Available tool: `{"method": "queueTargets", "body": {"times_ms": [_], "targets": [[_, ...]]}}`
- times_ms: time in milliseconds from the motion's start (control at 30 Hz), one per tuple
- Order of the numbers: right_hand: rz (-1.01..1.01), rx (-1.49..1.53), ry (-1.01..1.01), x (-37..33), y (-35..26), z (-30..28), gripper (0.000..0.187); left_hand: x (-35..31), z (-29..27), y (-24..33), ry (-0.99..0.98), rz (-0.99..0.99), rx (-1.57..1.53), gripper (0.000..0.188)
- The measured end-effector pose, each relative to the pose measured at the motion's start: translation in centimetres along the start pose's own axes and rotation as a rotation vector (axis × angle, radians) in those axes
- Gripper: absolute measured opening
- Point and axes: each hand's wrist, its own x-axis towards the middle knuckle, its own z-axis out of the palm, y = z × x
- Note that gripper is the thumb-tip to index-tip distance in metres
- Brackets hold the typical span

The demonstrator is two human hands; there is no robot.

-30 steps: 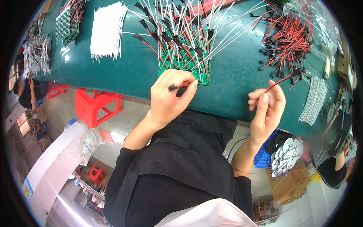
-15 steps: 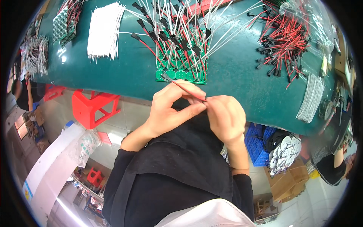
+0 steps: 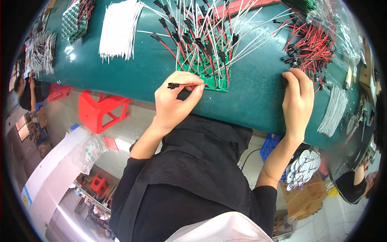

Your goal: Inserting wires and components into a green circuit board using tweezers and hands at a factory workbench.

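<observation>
On the surface [image 3: 254, 99], I see green board [image 3: 220, 84] part-wired | loose leads [image 3: 312, 46] heaped | left hand [image 3: 175, 99] pinching one lead [image 3: 184, 85] | right hand [image 3: 298, 99] open, seemingly empty

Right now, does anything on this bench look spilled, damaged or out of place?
Nothing looks plainly spilled or damaged. The untidiest spot is the pile of red-and-black leads beyond the right hand: they lie tangled at all angles, unlike the neatly aligned white wires.

The left hand [image 3: 174, 100] hides the near left corner of the green circuit board [image 3: 219, 84], the upper edge crops a green wire bundle [image 3: 300, 4], and a co-worker [image 3: 347, 186] is partly blurred.
</observation>
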Motion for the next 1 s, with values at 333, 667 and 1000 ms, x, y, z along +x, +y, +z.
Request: {"method": "queueTargets", "body": {"times_ms": [333,667,1000], "targets": [[0.171,0.370,0.427,-1.9,-2.4,-0.1,0.028,-0.2,-0.2,-0.3,0.003,0.030,0.030,0.017],[0.290,0.644,0.477,-3.8,-4.4,-1.5,0.022,-0.4,0.1,-0.4,0.035,0.136,0.134,0.015],[0.353,0.519,0.296,-4.5,-4.9,1.6,0.012,-0.2,0.4,-0.1,0.053,0.144,0.180,0.017]]}}
